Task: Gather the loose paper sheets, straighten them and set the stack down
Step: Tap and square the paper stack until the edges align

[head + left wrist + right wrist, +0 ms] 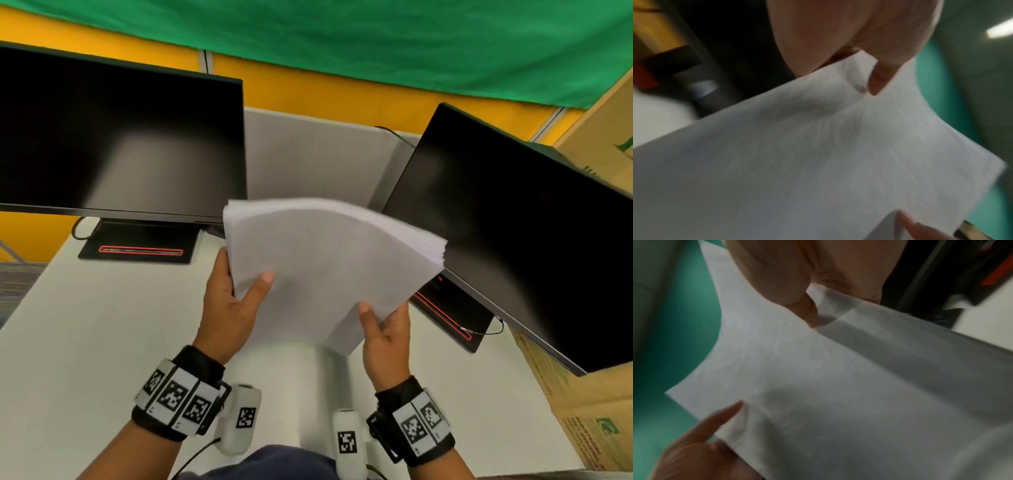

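Note:
A thick stack of white paper sheets [325,263] is held in the air above the white desk [85,342], tilted and bowed, its far right edge fanned. My left hand [236,294] grips the stack's left edge, thumb on top and fingers behind. My right hand [383,329] grips the near right corner the same way. In the left wrist view the paper [818,154] fills the frame with my left hand [873,76] pinching its edge. In the right wrist view my right hand [809,311] pinches the sheets [838,386]; the other hand shows at the lower left.
Two dark monitors stand at the back, the left monitor [113,137] and the right monitor [507,212], each on a black base with a red line. A cardboard box [589,411] stands at the right. A grey partition [308,154] rises behind.

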### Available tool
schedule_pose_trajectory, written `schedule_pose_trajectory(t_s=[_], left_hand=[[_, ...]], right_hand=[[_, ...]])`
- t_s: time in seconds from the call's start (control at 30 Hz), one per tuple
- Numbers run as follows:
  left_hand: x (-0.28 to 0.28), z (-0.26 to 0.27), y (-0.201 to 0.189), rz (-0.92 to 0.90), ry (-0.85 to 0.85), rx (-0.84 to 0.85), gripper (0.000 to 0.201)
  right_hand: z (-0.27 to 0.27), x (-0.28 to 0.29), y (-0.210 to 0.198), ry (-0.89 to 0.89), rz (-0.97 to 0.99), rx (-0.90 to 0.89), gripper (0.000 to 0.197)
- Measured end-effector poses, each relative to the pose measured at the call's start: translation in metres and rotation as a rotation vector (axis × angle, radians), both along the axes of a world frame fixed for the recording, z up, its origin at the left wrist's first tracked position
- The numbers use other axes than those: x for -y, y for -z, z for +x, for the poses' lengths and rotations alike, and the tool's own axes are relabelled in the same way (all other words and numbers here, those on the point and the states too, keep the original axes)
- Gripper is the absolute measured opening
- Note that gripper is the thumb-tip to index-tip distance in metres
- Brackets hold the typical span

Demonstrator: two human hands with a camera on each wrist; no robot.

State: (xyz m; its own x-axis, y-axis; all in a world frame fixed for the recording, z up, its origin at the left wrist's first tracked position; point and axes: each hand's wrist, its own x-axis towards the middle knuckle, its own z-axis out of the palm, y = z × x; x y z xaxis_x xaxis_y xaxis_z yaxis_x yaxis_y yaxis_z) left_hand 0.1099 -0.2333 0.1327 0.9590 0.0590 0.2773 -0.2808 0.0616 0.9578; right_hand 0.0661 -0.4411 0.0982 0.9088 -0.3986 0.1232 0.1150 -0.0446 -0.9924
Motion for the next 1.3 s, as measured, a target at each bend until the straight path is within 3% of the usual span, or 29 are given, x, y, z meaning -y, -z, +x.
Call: schedule_pose_trajectory(t_s=[0.2,0.4,0.53,0.7,1.0,1.2,1.3], left_hand=[[-0.003,-0.017,0.085,0.136,0.048,-0.353,0.036],[0.001,-0.024,0.112,0.119,0.052,-0.531,0.036],[-0.013,-0.022,0.089,-0.013,0.065,-0.305,0.044],[-0.003,-0.01,0.05,-0.099,0.107,-0.047,0.046],[-0.003,0.004,0.028,-0.187,0.028,0.005,0.047],[-0.001,0.009,0.02,-0.198,0.092,0.005,0.033],[-0.001,0.013,0.015,-0.196,0.13,0.02,0.038]], right_hand=[[-0.01,0.0,0.069,-0.052,-0.062,-0.263,0.061],[-0.008,-0.004,0.078,-0.042,-0.02,-0.337,0.074],[-0.008,0.015,0.052,-0.046,0.051,-0.204,0.054],[0.0,0.022,0.015,-0.138,0.017,-0.037,0.062],[0.005,0.024,0.004,-0.111,0.057,0.042,0.06],[0.007,0.022,-0.008,-0.124,-0.002,0.102,0.059],[0.009,0.024,-0.019,-0.157,0.005,0.126,0.062]])
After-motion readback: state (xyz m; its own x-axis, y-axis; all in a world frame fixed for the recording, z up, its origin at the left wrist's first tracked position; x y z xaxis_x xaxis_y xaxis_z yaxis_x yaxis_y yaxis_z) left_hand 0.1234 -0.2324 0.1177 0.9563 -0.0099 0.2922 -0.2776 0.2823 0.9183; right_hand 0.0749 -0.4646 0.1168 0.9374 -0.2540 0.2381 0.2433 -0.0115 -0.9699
